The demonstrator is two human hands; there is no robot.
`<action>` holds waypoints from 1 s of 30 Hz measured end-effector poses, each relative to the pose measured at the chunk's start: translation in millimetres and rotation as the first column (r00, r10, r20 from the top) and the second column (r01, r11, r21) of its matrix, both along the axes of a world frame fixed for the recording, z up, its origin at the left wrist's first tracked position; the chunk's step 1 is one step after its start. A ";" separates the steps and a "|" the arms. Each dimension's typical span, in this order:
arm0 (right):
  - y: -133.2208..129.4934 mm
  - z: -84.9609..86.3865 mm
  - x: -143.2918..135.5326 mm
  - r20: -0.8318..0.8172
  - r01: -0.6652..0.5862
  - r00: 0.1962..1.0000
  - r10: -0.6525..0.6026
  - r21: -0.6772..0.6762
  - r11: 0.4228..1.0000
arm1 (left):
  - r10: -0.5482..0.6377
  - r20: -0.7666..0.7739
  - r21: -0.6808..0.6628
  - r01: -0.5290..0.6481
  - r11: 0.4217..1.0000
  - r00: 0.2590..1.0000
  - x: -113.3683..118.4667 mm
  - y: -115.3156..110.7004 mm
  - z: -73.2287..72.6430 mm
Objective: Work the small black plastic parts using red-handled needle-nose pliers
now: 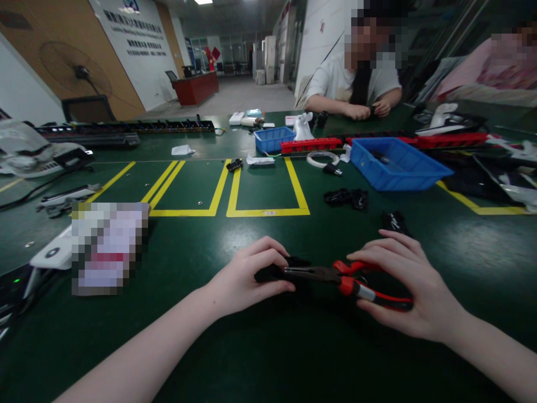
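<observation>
My left hand [258, 274] is closed around a small black part [271, 273], whose exact kind I cannot make out. In my right hand [413, 285] is a pair of needle-nose pliers [348, 279] with red and black handles. The plier jaws point left and meet the black part at my left fingertips. Whether the jaws grip it is too dark to tell. Just beyond my right hand lies a black piece with white marks [394, 222]. Farther off sits a cluster of black parts [346, 198].
A large blue bin [398, 168] stands at the right, a smaller blue bin [274, 139] farther back. Red strips [312, 146] and a coiled cable [323, 159] lie between them. A blurred-out phone-like object [111, 249] stands at the left. Across the table sits a person [356, 84].
</observation>
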State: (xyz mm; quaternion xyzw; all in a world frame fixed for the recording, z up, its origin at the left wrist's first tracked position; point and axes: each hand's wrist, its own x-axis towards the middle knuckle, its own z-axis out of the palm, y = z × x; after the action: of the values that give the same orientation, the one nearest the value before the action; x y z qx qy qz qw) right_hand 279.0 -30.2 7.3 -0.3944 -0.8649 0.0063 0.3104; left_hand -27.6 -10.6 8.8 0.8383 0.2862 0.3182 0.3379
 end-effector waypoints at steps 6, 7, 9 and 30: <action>-0.4 0.6 -1.9 0.010 -0.012 1.000 0.012 0.013 1.000 | 0.000 -0.005 0.016 0.000 1.000 1.000 0.6 0.8 0.5; -0.3 0.8 -2.0 0.010 -0.014 1.000 0.014 0.015 1.000 | 0.001 -0.005 0.016 -0.001 1.000 1.000 0.6 0.8 0.9; -0.1 0.9 -1.9 0.006 -0.016 1.000 0.016 0.017 1.000 | 0.007 -0.005 0.013 -0.007 1.000 1.000 0.4 0.5 1.5; 0.8 1.3 0.2 0.010 -0.010 1.000 0.010 -0.013 1.000 | 0.013 0.004 -0.023 -0.013 1.000 1.000 -0.9 0.5 1.1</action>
State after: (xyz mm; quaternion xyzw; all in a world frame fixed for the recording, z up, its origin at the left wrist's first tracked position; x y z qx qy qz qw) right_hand 279.2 -29.4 8.6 -0.3922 -0.8683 0.0113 0.3034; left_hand -28.6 -10.1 9.9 0.8317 0.2946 0.3190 0.3460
